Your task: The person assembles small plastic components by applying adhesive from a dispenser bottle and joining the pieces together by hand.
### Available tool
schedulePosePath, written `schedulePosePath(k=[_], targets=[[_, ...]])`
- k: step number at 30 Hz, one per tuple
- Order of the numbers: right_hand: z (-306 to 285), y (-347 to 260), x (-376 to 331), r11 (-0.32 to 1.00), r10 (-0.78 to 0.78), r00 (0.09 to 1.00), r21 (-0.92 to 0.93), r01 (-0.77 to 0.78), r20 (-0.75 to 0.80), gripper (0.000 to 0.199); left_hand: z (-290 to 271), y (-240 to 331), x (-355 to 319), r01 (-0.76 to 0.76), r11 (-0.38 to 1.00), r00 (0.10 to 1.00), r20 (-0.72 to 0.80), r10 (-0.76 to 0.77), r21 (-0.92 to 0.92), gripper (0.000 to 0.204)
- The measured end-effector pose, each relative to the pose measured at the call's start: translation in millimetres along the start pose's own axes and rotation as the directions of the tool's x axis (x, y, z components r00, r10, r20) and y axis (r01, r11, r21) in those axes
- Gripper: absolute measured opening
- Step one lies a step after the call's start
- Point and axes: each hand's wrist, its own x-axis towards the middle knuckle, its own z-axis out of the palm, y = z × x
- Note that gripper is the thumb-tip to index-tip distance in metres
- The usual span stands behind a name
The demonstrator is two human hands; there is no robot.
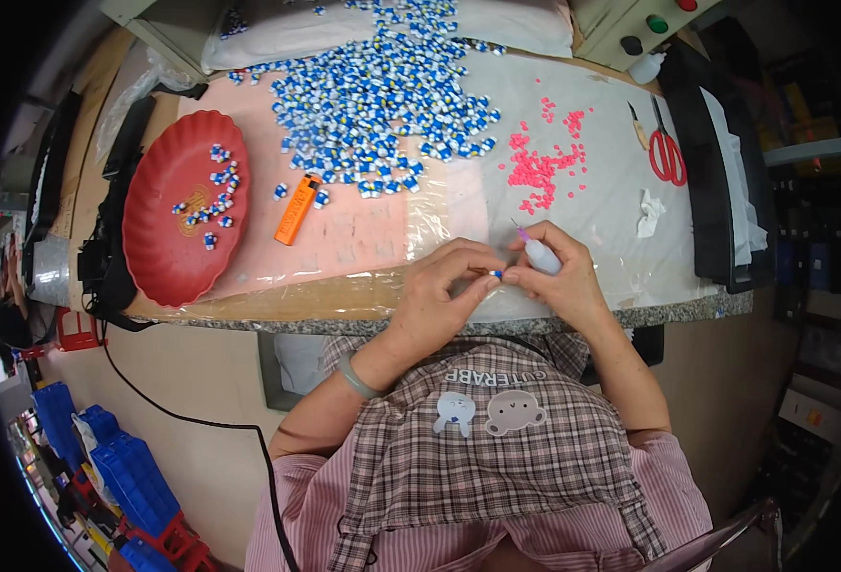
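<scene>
Near the table's front edge, my left hand (442, 289) pinches a small blue-and-white piece (496, 274) between thumb and fingertips. My right hand (562, 276) is closed around a small white squeeze bottle (542, 256) with a purple tip and a thin needle nozzle pointing up and left. The right thumb and a fingertip meet at the small piece too; whether they hold something tiny there is hidden. Beyond my hands lies a large heap of similar blue-and-white pieces (373, 105). Tiny pink pieces (540, 167) are scattered to its right.
A red scalloped dish (153, 238) at the left holds several blue-and-white pieces. An orange lighter (297, 210) lies beside it. To the right are red-handled scissors (667, 157), a wooden-handled pointed tool (639, 129), crumpled white tissue (649, 214) and a black tray (716, 272).
</scene>
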Motion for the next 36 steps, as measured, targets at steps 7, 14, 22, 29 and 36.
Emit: schedulePosePath(k=[7,14,22,29,36], targets=[[-10.2,-1.2,0.2,0.989,0.038,0.999,0.144,-0.034,-0.027,0.02,-21.5,-5.4,6.6,0.262,0.826,0.958,0.029,-0.286,-0.5,0.017],[-7.9,3.4,1.8,0.992,-0.001,1.0,0.128,0.003,-0.019,0.015,-61.9,8.1,38.2,0.046,0.826,0.947,-0.287,0.143,0.561,0.011],[-10.0,1.8,2.3,0.991,0.031,0.999,0.134,-0.029,-0.009,0.013,-66.4,-6.9,54.2,-0.218,0.537,0.938,0.023,0.346,0.815,0.017],[-10.2,0.7,1.8,0.99,0.047,0.999,0.135,-0.046,-0.004,0.013,-64.5,-11.5,57.3,-0.302,0.534,0.922,0.101,0.373,0.79,0.019],[-12.4,5.7,1.4,0.978,-0.019,1.0,0.208,0.017,0.005,0.022,-44.5,10.1,41.6,0.136,0.961,0.991,-0.044,-0.129,0.242,0.018]])
